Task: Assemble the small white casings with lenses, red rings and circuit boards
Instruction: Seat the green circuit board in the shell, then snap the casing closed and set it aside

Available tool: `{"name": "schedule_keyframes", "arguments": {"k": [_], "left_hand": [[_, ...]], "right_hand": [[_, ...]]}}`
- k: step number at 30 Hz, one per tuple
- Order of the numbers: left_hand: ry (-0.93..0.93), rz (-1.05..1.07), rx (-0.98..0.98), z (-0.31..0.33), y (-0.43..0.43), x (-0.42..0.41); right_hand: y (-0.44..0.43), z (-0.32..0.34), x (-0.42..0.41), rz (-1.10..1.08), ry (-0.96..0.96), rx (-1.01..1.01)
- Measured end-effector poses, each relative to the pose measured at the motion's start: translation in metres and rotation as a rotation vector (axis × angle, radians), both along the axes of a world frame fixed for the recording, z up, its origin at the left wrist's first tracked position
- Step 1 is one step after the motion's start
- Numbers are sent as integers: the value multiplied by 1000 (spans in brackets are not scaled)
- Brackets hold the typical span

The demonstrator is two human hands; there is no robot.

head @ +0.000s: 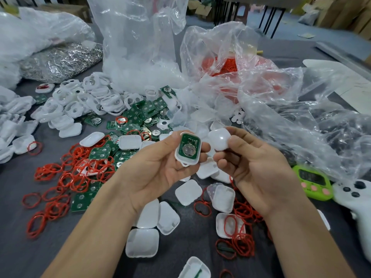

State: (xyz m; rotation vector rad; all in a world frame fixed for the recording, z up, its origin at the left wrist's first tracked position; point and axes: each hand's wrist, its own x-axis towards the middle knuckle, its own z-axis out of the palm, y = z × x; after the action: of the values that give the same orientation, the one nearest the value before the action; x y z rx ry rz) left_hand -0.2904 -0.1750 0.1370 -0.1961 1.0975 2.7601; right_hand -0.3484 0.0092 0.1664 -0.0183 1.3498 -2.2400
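My left hand [158, 167] holds a small white casing half [187, 150] with a green circuit board and a round coin-cell holder seated in it, facing up. Just to its right, my right hand [259, 169] pinches a plain white casing cover [219, 140] between thumb and fingers. The two parts are close but apart. Loose red rings [66, 177], green circuit boards [138, 115] and white covers [142, 242] lie scattered on the dark table below both hands.
A heap of white casing frames [80, 99] lies at the back left. Clear plastic bags [230, 63] stand behind, one holding red rings. A green timer [312, 182] and a white game controller [357, 199] sit at the right. A bag of metal parts [60, 63] lies far left.
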Motion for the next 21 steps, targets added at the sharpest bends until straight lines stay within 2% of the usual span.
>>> {"name": "schedule_keyframes", "arguments": {"k": [9, 18, 21], "left_hand": [[-36, 14, -24, 0, 2, -1], [-56, 30, -54, -3, 4, -3], [-52, 39, -71, -2, 4, -3]], "right_hand": [[-1, 3, 1, 33, -137, -124], [2, 4, 2, 75, -27, -38], [8, 2, -2, 23, 73, 90]]}}
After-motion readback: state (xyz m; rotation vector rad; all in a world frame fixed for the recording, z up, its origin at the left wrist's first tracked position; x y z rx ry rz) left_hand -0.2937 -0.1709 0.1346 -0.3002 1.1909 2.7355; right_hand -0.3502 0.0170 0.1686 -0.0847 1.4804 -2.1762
